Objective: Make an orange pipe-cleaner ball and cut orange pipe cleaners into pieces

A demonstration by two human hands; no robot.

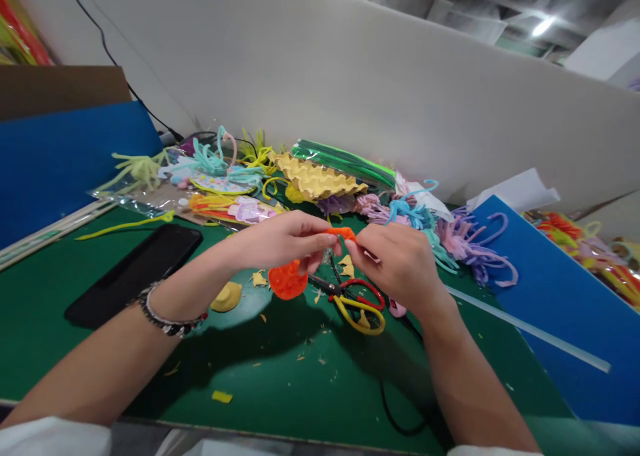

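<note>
My left hand and my right hand meet over the middle of the table, both closed on an orange pipe cleaner stretched between their fingertips. Below my left fingers hangs a fuzzy orange disc; whether it is joined to the pipe cleaner is hidden. Under my hands lie scissors with one red and one yellow handle. Left of the disc sits a small yellow carton cup. Partly behind my right hand is a pink tool with a black cord.
A black phone lies at left. Along the wall are bundled pipe cleaners, a yellow egg-carton sheet and a green pack. Blue panels flank the green table. A clear stick lies at right, carton scraps in the middle.
</note>
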